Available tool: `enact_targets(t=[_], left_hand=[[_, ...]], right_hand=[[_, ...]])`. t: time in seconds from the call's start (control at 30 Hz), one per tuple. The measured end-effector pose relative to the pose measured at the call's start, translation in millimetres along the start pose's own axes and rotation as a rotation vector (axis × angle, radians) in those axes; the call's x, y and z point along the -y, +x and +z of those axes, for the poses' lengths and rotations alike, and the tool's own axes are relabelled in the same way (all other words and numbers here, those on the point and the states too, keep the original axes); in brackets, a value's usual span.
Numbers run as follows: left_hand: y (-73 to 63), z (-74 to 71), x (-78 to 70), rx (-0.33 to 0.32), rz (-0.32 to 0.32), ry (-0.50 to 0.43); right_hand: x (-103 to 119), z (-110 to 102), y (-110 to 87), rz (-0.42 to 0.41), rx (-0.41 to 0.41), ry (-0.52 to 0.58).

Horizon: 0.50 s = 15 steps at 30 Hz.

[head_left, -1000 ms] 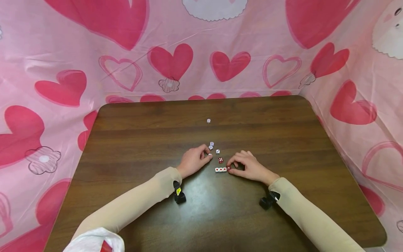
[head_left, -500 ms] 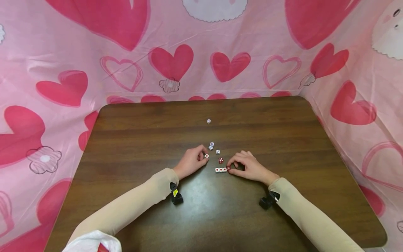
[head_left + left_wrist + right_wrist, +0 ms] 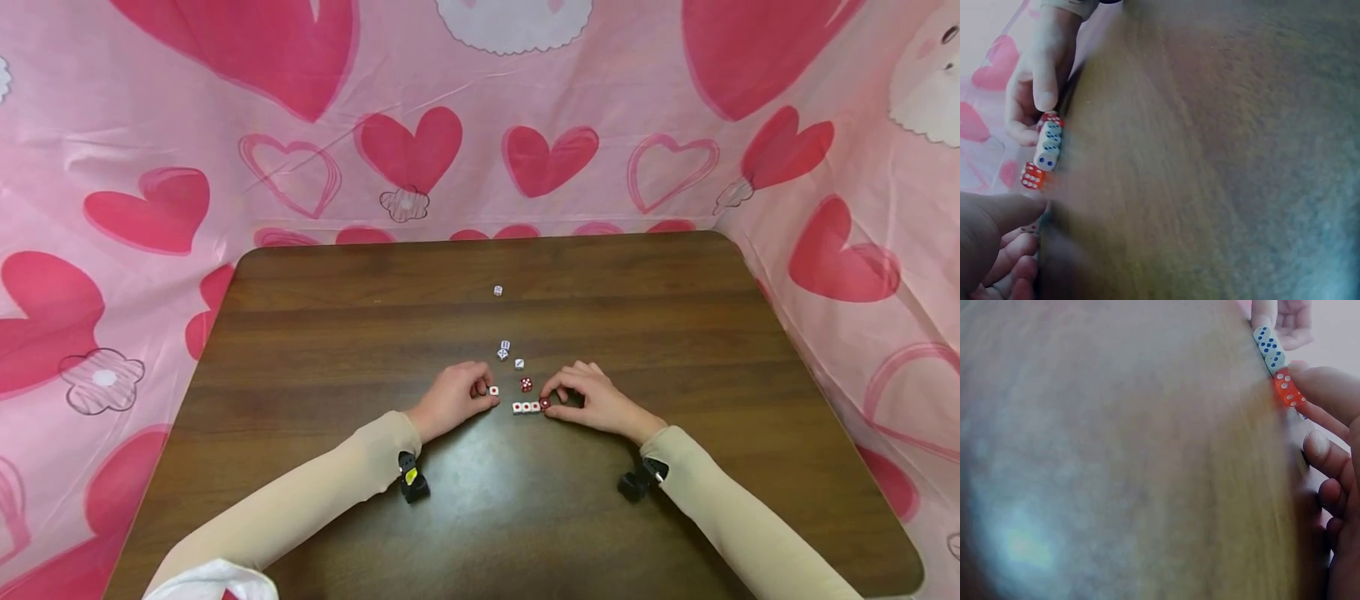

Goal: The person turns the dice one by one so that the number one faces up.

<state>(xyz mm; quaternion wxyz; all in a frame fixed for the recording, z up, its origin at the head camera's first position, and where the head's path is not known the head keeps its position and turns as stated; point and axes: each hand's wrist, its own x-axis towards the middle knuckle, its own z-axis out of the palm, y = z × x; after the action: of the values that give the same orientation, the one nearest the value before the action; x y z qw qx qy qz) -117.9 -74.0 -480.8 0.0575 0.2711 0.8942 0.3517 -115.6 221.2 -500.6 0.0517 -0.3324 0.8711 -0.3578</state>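
Note:
Between my left hand's [image 3: 453, 401] thumb and forefinger is a white die [image 3: 493, 391], its single red dot facing up. A short row of three white dice [image 3: 527, 407], each with a red dot on top, lies on the table just to its right. At the row's right end my right hand [image 3: 594, 402] pinches a red die [image 3: 545, 403], which the right wrist view shows as a translucent red die [image 3: 1288, 387] against the white ones. Another red die [image 3: 527, 384] sits just behind the row, between the two hands. In the left wrist view my left thumb [image 3: 1013, 211] largely covers its die.
Behind the hands lie a white die [image 3: 520, 364] and a close pair of white dice [image 3: 503, 354]. One more white die [image 3: 498, 291] is farther back on the brown wooden table [image 3: 360, 317]. Pink heart-patterned cloth [image 3: 555, 92] hangs around the table's back and sides.
My left hand has drawn the white die away from the rear dice and toward me, down to near the row's left end. The right hand has stayed at the red die.

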Motion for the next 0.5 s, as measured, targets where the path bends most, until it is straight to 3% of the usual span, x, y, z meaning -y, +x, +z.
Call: enact_targets(t=[0.23, 0.5], left_hand=[[-3.0, -0.1, -5.9, 0.031, -0.007, -0.001], [-4.5, 6.6, -10.8, 0.053, 0.035, 0.048]], right_hand=[[0.1, 0.3, -0.6, -0.016, -0.007, -0.013], [-0.6, -0.6, 0.1, -0.031, -0.006, -0.011]])
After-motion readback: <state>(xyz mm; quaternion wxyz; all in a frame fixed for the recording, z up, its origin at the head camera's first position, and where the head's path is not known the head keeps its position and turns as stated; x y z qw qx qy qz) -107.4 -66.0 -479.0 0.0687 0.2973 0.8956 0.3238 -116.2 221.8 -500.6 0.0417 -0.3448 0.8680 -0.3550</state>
